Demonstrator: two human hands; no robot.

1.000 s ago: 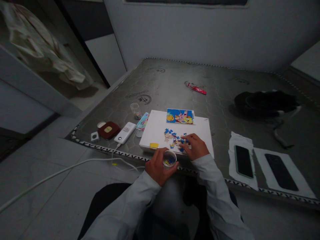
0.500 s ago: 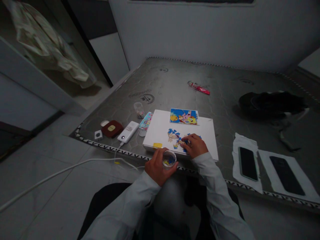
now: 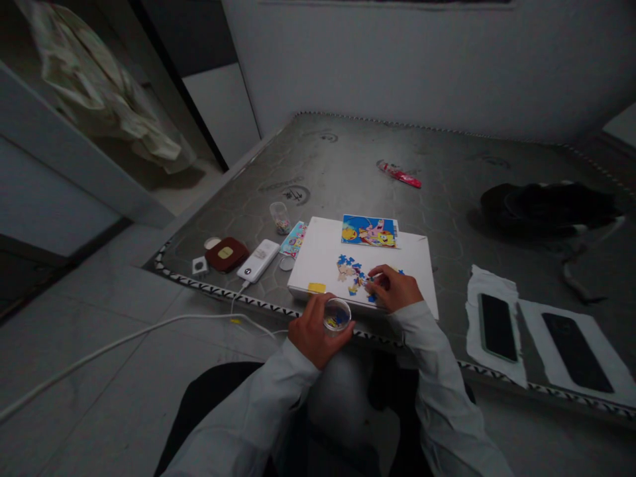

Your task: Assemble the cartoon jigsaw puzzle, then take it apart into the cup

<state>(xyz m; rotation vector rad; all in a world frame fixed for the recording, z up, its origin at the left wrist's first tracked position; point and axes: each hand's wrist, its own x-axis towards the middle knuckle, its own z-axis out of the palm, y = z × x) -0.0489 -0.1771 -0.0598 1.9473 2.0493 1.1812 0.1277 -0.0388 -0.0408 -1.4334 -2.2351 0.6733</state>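
Observation:
My left hand is wrapped around a small clear round tub, held in front of the box's near edge. Blue and yellow jigsaw pieces lie inside the tub. My right hand is low over the white box, thumb and fingertips pinched on a small puzzle piece, mostly covered by the fingers. Under and beside those fingertips, several jigsaw pieces lie on the box, some appearing joined. A cartoon picture card rests at the box's far edge.
Left of the box are a white power bank with a cable, a brown case, a white cube and a clear cup. Two phones lie on white sheets at right. A black bundle and red wrapper are farther back.
My right hand has shifted slightly to the right over the pieces, its fingertips drawn closer together. My left hand stays around the tub. The whole view has moved a little.

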